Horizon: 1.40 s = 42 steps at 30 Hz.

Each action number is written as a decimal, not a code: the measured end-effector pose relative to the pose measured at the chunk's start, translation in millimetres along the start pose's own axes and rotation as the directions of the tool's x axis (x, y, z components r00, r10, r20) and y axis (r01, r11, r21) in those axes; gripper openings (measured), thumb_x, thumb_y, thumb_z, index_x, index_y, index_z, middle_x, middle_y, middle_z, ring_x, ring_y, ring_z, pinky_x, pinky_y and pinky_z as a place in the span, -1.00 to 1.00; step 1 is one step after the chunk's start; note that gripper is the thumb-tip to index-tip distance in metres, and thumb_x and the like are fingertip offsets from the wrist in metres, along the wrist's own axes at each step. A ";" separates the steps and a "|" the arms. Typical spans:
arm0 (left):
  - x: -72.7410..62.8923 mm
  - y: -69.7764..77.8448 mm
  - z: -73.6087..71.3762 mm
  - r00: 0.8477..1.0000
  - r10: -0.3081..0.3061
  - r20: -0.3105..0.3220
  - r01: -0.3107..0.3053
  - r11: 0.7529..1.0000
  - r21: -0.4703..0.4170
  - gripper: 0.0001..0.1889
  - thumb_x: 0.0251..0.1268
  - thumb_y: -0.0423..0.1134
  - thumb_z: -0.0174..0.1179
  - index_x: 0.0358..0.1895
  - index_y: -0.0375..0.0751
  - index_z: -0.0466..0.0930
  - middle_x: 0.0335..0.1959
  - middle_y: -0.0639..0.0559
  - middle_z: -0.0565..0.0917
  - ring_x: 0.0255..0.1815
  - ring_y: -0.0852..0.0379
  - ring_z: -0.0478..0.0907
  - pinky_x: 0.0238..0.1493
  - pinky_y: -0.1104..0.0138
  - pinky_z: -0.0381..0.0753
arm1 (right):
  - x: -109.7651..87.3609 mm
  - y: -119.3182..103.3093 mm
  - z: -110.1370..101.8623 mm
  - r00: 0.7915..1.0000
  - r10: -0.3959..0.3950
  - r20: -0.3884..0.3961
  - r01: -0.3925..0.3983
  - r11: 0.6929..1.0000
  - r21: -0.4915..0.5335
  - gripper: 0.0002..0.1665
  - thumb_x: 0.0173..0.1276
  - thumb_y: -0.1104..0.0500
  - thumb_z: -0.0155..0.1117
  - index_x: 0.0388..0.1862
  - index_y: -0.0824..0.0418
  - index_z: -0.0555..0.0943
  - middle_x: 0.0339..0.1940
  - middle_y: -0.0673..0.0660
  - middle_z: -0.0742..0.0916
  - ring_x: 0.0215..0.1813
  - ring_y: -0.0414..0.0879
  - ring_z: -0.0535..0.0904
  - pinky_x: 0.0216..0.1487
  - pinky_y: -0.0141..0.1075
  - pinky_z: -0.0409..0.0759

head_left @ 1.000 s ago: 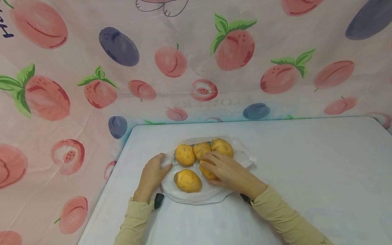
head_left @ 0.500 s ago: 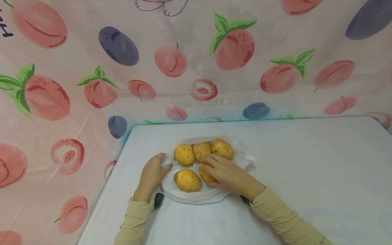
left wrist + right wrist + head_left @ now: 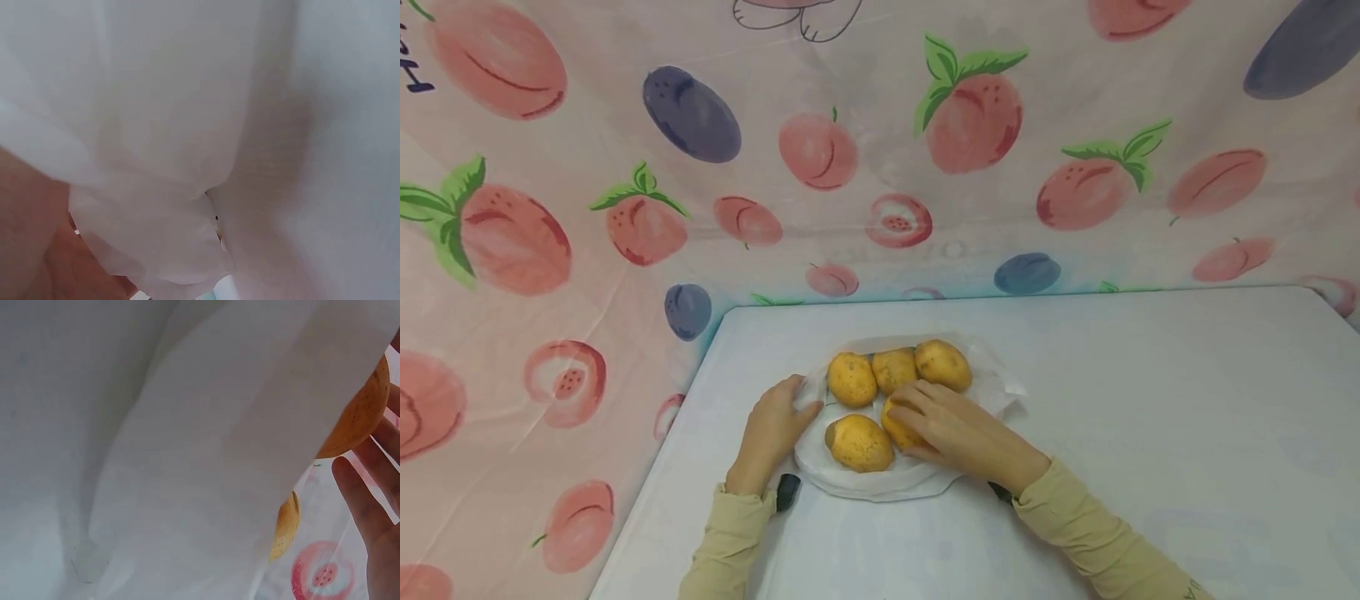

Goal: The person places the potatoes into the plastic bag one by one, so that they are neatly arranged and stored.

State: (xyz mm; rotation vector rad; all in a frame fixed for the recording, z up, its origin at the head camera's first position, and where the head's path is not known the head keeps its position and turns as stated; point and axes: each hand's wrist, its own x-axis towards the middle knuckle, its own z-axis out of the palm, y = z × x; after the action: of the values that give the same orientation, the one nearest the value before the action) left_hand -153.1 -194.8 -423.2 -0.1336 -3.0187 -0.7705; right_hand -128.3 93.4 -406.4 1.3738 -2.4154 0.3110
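A white bag with its sides folded down lies on the table, holding several yellow potatoes. My right hand grips one potato at the front right, its fingers over the top and partly hiding it. Close to that one is another potato at the front left. Three more potatoes stand in a row behind. My left hand holds the bag's left side, thumb toward the potatoes. White bag material fills much of the left wrist view. In the right wrist view, fingers reach toward a potato.
The white table extends far to the right of the bag. A pink curtain printed with fruit hangs behind and to the left. Dark wrist devices sit under both wrists. Something dark shows between the back potatoes.
My right hand has shifted the gripped potato slightly left and toward me, up to the front-left potato. The left hand and the other potatoes have stayed in place.
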 end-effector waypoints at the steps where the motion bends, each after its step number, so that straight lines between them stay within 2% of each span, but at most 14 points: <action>1: 0.2 -0.1 0.0 1.000 0.001 -0.001 -0.001 1.000 -0.001 -0.43 0.29 -0.14 0.32 0.27 -0.41 0.47 0.22 -0.32 0.58 0.25 -0.29 0.52 0.26 -0.09 0.49 | -0.3 0.0 -0.3 1.000 0.002 0.001 -0.002 1.000 0.001 -0.47 0.24 -0.04 0.47 0.12 0.15 0.60 0.14 0.06 0.61 0.17 -0.05 0.52 0.30 -0.20 0.50; 13: 0.8 2.7 -2.7 1.000 0.019 -0.019 -0.019 1.000 0.000 -0.45 0.30 -0.12 0.32 0.26 -0.37 0.48 0.19 -0.30 0.59 0.21 -0.26 0.54 0.23 -0.09 0.51 | -5.6 0.3 -3.6 1.000 0.023 0.004 -0.023 1.000 -0.005 -0.47 0.32 -0.04 0.40 0.17 0.19 0.58 0.18 0.10 0.61 0.20 0.01 0.53 0.34 -0.15 0.49; 20: 1.0 7.1 -10.2 0.999 0.020 -0.036 -0.020 1.000 0.003 -0.43 0.29 -0.10 0.33 0.28 -0.33 0.47 0.23 -0.28 0.56 0.26 -0.24 0.49 0.29 -0.08 0.46 | -9.8 -0.2 -10.9 0.999 0.054 0.006 -0.054 0.998 0.011 -0.41 0.31 -0.02 0.41 0.22 0.23 0.54 0.18 0.15 0.63 0.21 0.03 0.55 0.31 -0.14 0.53; 25: 0.3 9.2 -15.6 0.995 0.071 -0.065 -0.070 0.997 0.023 -0.46 0.27 -0.12 0.35 0.24 -0.31 0.50 0.15 -0.26 0.61 0.15 -0.21 0.55 0.20 -0.06 0.52 | -17.0 2.7 -18.8 0.997 0.081 -0.015 -0.080 0.996 0.038 -0.36 0.28 -0.02 0.44 0.24 0.24 0.52 0.19 0.14 0.63 0.24 0.01 0.54 0.26 -0.15 0.57; 29: -1.6 11.1 -20.5 0.985 0.129 -0.117 -0.127 0.991 0.030 -0.49 0.24 -0.16 0.38 0.22 -0.28 0.53 0.07 -0.23 0.65 0.05 -0.17 0.58 0.11 -0.04 0.56 | -24.3 8.0 -23.0 0.996 0.085 -0.037 -0.084 0.996 0.024 -0.34 0.22 0.01 0.49 0.23 0.25 0.53 0.19 0.13 0.63 0.25 0.01 0.54 0.27 -0.13 0.56; 37: -5.2 23.1 -29.9 0.960 0.213 -0.182 -0.215 0.977 0.011 -0.50 0.25 -0.18 0.37 0.23 -0.23 0.54 0.16 -0.18 0.63 0.12 -0.16 0.57 0.19 -0.07 0.52 | -37.5 18.5 -33.8 0.988 0.123 -0.095 -0.126 0.992 -0.020 -0.26 0.18 0.06 0.53 0.29 0.26 0.49 0.20 0.13 0.61 0.23 0.03 0.54 0.27 -0.09 0.56; 42: -11.7 34.3 -26.9 0.933 0.271 -0.238 -0.282 0.959 -0.015 -0.39 0.24 -0.16 0.39 0.34 -0.20 0.45 0.18 -0.15 0.62 0.13 -0.13 0.55 0.19 -0.05 0.51 | -45.8 22.2 -43.7 0.982 0.147 -0.114 -0.151 0.988 -0.027 -0.26 0.20 0.06 0.50 0.31 0.28 0.47 0.22 0.17 0.60 0.22 0.05 0.54 0.25 -0.07 0.57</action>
State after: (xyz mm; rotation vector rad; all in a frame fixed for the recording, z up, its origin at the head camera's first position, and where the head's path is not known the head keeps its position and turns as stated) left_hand -138.4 -178.6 -383.8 -0.4275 -2.6810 -0.7717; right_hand -117.6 156.1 -385.0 1.1311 -2.4229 0.3703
